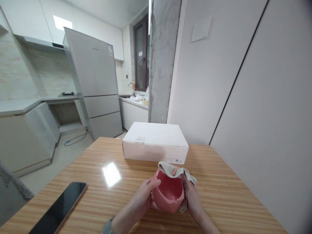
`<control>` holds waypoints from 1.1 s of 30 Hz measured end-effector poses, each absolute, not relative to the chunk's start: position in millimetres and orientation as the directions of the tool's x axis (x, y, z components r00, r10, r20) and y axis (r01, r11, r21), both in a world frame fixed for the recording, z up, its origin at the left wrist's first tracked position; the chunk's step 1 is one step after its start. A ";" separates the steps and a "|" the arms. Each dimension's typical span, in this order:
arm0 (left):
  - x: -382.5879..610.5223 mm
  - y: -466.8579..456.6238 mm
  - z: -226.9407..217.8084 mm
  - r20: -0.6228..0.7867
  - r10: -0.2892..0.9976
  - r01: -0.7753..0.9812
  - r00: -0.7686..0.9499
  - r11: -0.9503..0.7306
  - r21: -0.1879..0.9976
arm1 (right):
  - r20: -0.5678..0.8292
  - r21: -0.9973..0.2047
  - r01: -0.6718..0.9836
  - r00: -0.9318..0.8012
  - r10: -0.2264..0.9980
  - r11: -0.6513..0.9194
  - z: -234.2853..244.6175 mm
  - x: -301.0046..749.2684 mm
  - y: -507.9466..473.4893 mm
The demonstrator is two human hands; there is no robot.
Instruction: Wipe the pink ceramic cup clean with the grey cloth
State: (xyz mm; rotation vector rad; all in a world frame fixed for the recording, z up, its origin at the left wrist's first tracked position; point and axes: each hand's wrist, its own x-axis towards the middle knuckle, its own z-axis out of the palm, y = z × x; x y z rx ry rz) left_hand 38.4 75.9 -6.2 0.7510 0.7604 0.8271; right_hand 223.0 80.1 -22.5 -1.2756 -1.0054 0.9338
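Observation:
A pink faceted cup (169, 193) is held just above the wooden table (219, 182), its opening turned toward me. My left hand (146, 195) grips the cup's left side, thumb on the rim. My right hand (191, 195) presses a beige cloth (170, 169) against the cup's right side and rim; the cloth drapes over the top edge and hangs down behind my fingers.
A closed white box (154, 143) lies on the table just beyond the cup. A dark phone (59, 208) rests face up at the near left. Past the table stand a grey fridge (95, 84), kitchen counters and a concrete column (162, 61). A white wall runs along the right.

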 end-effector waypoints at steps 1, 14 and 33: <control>38.8 77.1 -7.6 -0.296 0.850 -0.356 0.435 0.464 0.811 | 0.032 -0.999 -0.023 0.292 0.956 0.040 -21.3 221.9 80.0; 43.6 81.0 -7.1 -0.274 0.846 -0.417 0.457 0.476 0.774 | 0.180 -0.982 -0.005 0.311 0.933 0.191 -11.2 213.2 76.9; 42.0 80.8 -9.0 -0.263 0.838 -0.404 0.477 0.475 0.781 | 0.248 -0.966 -0.001 0.282 0.927 0.259 -5.3 213.0 75.9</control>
